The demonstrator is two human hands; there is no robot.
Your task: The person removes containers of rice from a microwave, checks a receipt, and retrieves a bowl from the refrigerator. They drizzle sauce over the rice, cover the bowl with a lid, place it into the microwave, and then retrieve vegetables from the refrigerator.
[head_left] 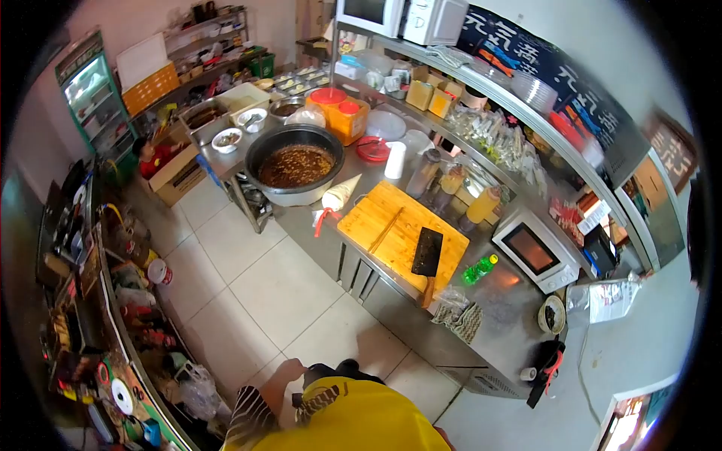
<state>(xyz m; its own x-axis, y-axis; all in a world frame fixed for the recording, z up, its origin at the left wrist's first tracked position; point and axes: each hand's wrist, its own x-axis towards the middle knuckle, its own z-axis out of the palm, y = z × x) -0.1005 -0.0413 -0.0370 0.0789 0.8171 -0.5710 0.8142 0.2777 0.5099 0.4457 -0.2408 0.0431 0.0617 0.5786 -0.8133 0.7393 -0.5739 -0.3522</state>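
My left hand [290, 370] hangs low beside my yellow apron, below a striped sleeve. It appears to touch nothing on the counter, and its fingers are too small to read. My right hand is out of view. On the steel counter in front of me lies a wooden cutting board [376, 207]. A dark-bladed cleaver [427, 252] rests on it, handle toward me, and a thin wooden stick [386, 229] lies to its left. A folded checked cloth [460, 322] lies near the counter edge, with a green bottle [480, 269] behind it.
A large black pot [252, 161] of brown sauce stands left of the board. A microwave [535, 250] and a bowl [551, 314] are on the right. Sauce bottles [481, 204] line the back. A cluttered shelf [124, 331] borders the tiled floor; a person [154, 158] is beyond.
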